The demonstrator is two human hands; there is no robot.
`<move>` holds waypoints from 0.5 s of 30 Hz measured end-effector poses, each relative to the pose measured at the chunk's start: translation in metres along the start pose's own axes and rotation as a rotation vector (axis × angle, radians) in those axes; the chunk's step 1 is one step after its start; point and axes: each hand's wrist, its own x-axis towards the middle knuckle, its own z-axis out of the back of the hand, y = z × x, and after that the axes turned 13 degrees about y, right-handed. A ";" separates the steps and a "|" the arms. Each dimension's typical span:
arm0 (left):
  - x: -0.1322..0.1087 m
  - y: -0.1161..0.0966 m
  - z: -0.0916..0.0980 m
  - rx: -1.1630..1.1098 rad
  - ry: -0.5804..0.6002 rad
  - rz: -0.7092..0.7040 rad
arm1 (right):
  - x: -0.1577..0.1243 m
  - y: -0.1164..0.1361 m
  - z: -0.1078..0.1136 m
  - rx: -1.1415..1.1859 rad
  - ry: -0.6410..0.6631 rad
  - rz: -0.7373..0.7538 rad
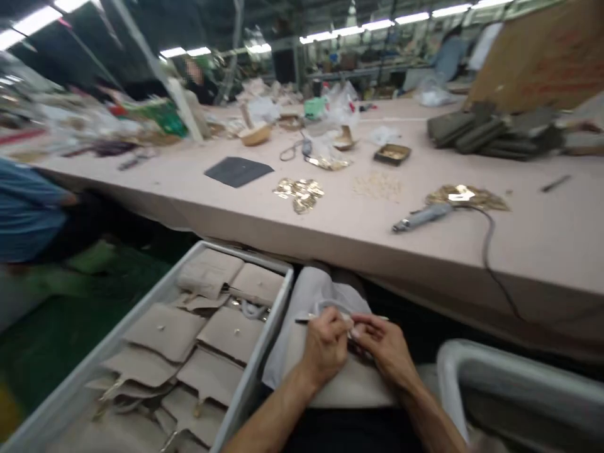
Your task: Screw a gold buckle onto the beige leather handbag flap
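Head view: work on the lap, lower centre of the frame.
Left hand [328, 343]: grip curled in, pinching a slim dark-tipped piece [302, 319] that juts out leftward.
Right hand [380, 347]: fingers bent beside the left; cannot tell whether its grip is pressed together or pinching anything.
Beige panel [346, 387]: lower centre, on the lap beneath both hands.
Crate [257, 362]: lower left; beige bags [163, 330] inside.
Second crate [450, 371]: lower right, partly visible.
Bench [330, 233]: across the middle; grey corded tool [425, 217], brass-coloured parts [302, 194], dark sheet [238, 171], small dark tray [392, 155].
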 end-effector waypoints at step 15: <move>0.023 -0.009 -0.026 -0.901 0.036 0.653 | -0.013 -0.006 0.005 -0.045 -0.004 0.168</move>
